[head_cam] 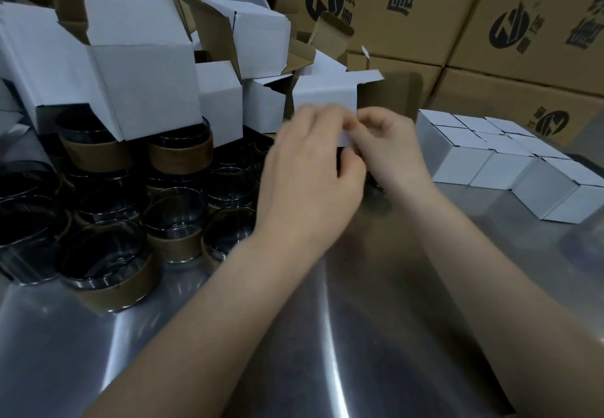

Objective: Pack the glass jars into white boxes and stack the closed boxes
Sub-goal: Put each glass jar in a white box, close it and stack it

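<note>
A small white box (327,92) with its brown-lined lid flap (387,92) standing open sits at the middle of the steel table. My left hand (310,175) curls around its near left side, and my right hand (389,146) pinches its front edge; the hands hide most of the box and whatever is inside. Several glass jars (173,218) with brown paper bands stand crowded at the left. Closed white boxes (496,159) lie in neat rows at the right.
A heap of open, empty white boxes (143,74) rises behind the jars at the back left. Large brown printed cartons (408,2) wall off the back and right. Bare steel table (359,336) stretches toward me under my forearms.
</note>
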### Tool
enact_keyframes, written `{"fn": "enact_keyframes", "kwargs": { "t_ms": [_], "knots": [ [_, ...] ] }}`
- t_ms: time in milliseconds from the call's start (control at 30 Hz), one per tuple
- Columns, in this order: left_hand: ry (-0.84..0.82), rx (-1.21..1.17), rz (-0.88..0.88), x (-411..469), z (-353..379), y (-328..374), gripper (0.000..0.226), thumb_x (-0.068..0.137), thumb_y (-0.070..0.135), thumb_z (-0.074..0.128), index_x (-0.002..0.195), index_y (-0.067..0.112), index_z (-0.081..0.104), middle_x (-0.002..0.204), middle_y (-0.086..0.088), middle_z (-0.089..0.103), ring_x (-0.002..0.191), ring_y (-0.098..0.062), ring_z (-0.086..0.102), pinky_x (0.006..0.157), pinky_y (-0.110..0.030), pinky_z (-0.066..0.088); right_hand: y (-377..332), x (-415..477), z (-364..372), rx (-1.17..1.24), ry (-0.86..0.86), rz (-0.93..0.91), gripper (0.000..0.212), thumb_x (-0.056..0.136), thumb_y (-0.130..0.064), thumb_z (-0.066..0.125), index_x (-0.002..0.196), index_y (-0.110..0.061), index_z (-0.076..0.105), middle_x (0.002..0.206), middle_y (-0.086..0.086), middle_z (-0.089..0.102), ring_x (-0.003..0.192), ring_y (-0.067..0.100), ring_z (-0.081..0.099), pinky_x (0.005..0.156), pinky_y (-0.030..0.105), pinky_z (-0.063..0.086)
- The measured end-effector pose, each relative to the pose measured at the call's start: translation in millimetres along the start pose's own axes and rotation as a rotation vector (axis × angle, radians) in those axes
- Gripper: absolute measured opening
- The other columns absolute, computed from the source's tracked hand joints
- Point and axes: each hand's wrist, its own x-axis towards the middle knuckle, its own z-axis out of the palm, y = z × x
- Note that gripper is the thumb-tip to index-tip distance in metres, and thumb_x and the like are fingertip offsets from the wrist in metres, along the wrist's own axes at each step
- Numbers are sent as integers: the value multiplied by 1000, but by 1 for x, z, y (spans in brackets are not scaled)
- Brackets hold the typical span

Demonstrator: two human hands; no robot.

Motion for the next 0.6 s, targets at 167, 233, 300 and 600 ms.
{"fn": "enact_keyframes", "kwargs": {
  "t_ms": [167, 233, 300, 600],
  "knots": [
    [-28, 128, -2, 15, -17, -7, 67, 80, 18, 69, 138, 29, 36, 143, -5, 31, 127, -24, 39, 100, -45, 47, -1, -6, -10, -249, 51, -245, 11, 98, -25, 54, 98, -25, 65, 83, -14, 63, 70, 4, 56, 65, 20, 44],
    [-88, 197, 11, 18, -22, -12, 79, 80, 21, 71, 143, 35, 27, 151, -8, 21, 135, -28, 31, 108, -50, 38, -4, -11, -13, -304, 48, -347, 12, 97, -22, 54, 98, -27, 64, 84, -15, 59, 76, 4, 52, 64, 7, 36],
    [-144, 271, 56, 19, -28, -19, 84, 80, 26, 71, 146, 38, 21, 156, -12, 13, 140, -33, 24, 111, -54, 31, -7, -14, -13, -356, 24, -431, 15, 97, -19, 53, 103, -22, 66, 89, -11, 61, 82, 3, 51, 65, 6, 36],
    [-121, 264, 189, 10, -34, -42, 86, 82, 29, 73, 146, 41, 17, 160, -15, 11, 145, -30, 19, 111, -46, 27, -16, -26, -11, -453, -46, -675, 21, 97, -12, 53, 111, -5, 68, 103, 9, 69, 96, 27, 62, 79, 45, 49]
  ]
}}
